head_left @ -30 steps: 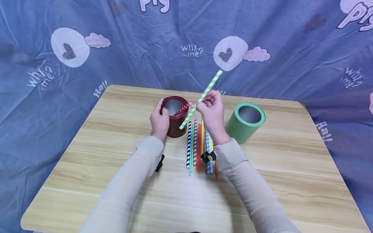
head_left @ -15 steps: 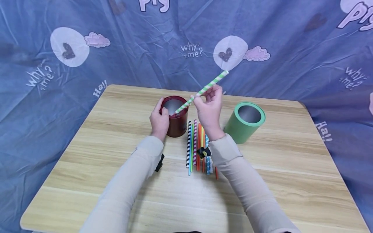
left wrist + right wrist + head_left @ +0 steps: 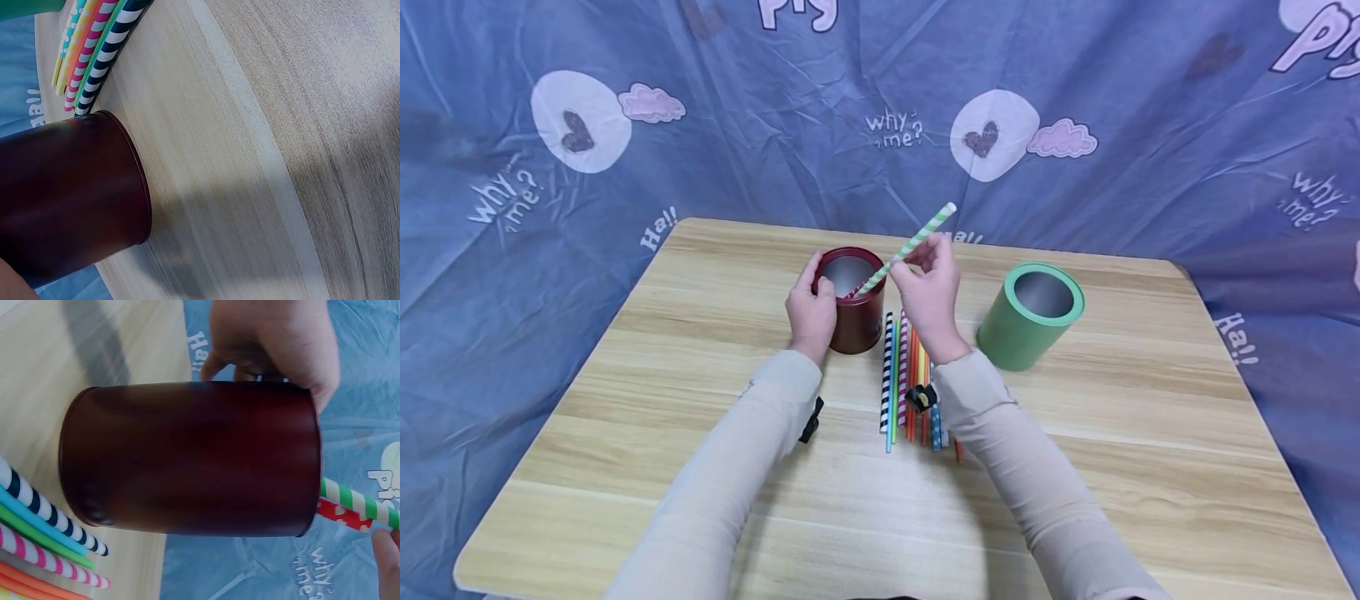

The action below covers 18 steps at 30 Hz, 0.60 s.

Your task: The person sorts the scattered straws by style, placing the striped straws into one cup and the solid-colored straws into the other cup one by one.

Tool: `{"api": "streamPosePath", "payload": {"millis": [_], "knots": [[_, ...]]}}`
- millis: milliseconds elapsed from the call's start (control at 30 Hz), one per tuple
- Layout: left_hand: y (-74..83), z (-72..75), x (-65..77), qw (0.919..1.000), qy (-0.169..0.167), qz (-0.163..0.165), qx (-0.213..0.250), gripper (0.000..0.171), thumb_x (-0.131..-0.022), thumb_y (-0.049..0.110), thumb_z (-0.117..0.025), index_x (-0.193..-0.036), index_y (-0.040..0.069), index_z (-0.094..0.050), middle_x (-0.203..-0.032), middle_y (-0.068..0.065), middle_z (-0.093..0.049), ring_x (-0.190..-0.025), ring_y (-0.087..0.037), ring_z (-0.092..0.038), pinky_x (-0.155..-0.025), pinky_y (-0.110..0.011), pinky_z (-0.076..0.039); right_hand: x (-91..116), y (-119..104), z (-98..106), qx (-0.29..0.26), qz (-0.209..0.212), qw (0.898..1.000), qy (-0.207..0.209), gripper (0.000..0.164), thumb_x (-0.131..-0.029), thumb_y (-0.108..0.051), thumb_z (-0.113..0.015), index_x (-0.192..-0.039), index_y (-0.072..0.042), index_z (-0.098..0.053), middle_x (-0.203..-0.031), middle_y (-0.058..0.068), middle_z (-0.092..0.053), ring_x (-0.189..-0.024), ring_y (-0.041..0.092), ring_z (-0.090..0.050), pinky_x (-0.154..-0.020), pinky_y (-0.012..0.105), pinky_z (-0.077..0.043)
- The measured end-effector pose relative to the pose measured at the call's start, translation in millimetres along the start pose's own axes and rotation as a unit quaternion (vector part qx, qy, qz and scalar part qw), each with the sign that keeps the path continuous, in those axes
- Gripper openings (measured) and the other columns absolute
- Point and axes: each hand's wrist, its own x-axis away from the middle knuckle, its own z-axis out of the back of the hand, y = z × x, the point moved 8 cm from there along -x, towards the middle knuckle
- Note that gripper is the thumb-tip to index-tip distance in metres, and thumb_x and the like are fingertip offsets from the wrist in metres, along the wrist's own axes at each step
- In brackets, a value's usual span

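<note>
A dark red can (image 3: 857, 327) stands upright on the table, its open top facing up. My left hand (image 3: 812, 310) grips its left side, the thumb at the rim. A green-and-white striped paper straw (image 3: 917, 239) is pinched between the thumb and fingers of my right hand (image 3: 931, 287). The straw slants, its lower end inside the can's mouth. Beside it a red straw with pale hearts (image 3: 344, 515) leans in the can and pokes out over the rim. In the right wrist view, my right fingertips (image 3: 387, 556) show at the edge close to both straws.
Several straws, among them a black-and-white striped straw (image 3: 887, 375), lie side by side on the table (image 3: 662, 400) below my right hand. A green can (image 3: 1018, 333) with an open top stands to the right. A blue printed cloth (image 3: 775, 150) hangs behind.
My right hand has moved left, bringing the striped straw's lower end from in front of the red can to inside its mouth. The left hand stays on the can.
</note>
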Motion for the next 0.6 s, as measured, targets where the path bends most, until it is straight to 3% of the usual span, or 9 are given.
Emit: {"api": "streamPosePath", "payload": {"millis": [267, 600], "knots": [[1.1, 0.4, 0.9, 1.0000, 0.001, -0.003, 0.002, 0.044, -0.089, 0.006, -0.045, -0.131, 0.015, -0.055, -0.132, -0.007, -0.054, -0.125, -0.017, -0.047, -0.105, -0.027, -0.036, 1.2, 1.3, -3.5, 0.024, 0.003, 1.000, -0.016, 0.015, -0.076, 0.005, -0.055, -0.091, 0.003, -0.049, -0.078, 0.004, -0.052, -0.079, 0.013, -0.055, -0.069, 0.016, -0.049], [1.2, 1.0, 1.2, 1.0000, 0.002, -0.001, 0.001, 0.044, -0.089, 0.006, -0.045, -0.131, 0.015, -0.055, -0.132, -0.007, -0.054, -0.125, -0.017, -0.047, -0.104, -0.027, -0.037, 1.2, 2.7, -3.8, 0.027, -0.005, 0.999, -0.023, 0.013, -0.079, 0.004, -0.056, -0.091, 0.005, -0.051, -0.079, 0.003, -0.053, -0.080, 0.012, -0.055, -0.070, 0.016, -0.049]]}}
